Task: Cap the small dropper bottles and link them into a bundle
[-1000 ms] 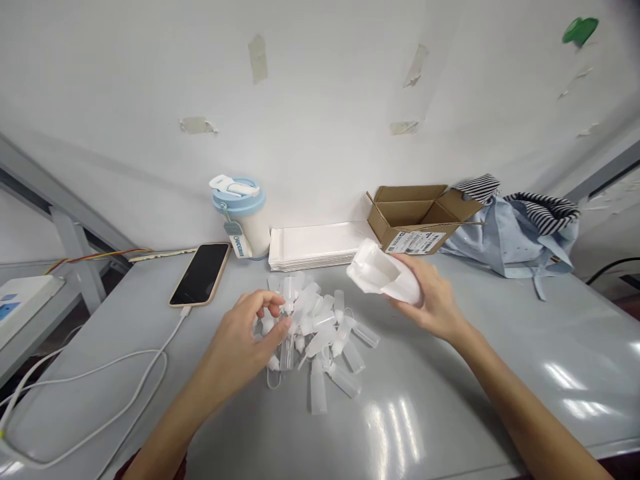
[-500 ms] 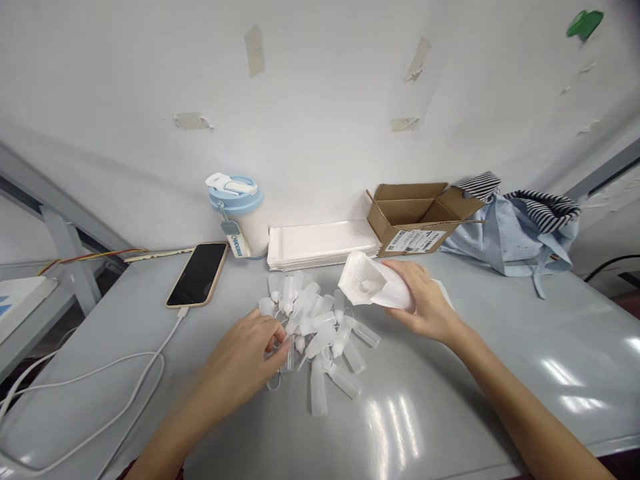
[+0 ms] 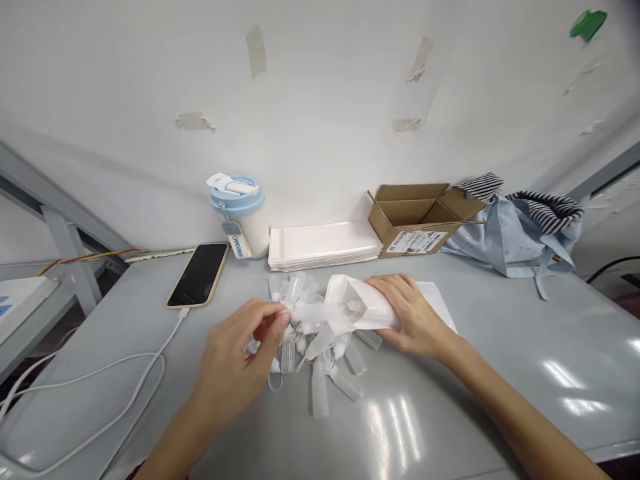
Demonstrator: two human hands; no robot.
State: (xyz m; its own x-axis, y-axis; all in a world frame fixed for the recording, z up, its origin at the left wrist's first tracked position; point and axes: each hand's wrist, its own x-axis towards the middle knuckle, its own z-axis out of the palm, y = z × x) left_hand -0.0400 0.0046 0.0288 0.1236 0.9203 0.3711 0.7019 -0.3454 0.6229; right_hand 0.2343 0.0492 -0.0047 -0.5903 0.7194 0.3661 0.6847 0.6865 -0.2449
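Observation:
Between thumb and fingertips, my left hand (image 3: 245,347) pinches one end of a small translucent plastic bottle (image 3: 307,313). The bottle's other end is at the mouth of a white padded mailer (image 3: 370,305). My right hand (image 3: 417,313) grips that mailer, squeezing it so its mouth gapes toward the left. Something whitish shows inside the mouth. Under and around the mouth lies a loose pile of small plastic bottles (image 3: 320,387), some with caps on thin loops; the mailer and my left hand hide part of the pile.
Behind the pile is a stack of flat white mailers (image 3: 325,243). An open cardboard box (image 3: 415,223) and a light blue bag (image 3: 515,233) stand to its right. A lidded cup (image 3: 250,227), a phone (image 3: 197,275) and a white charging cable (image 3: 150,373) are on the left.
My left hand has risen from the pile with a bottle and moved to the mailer's mouth. My right hand has brought the mailer lower and leftward, over the pile.

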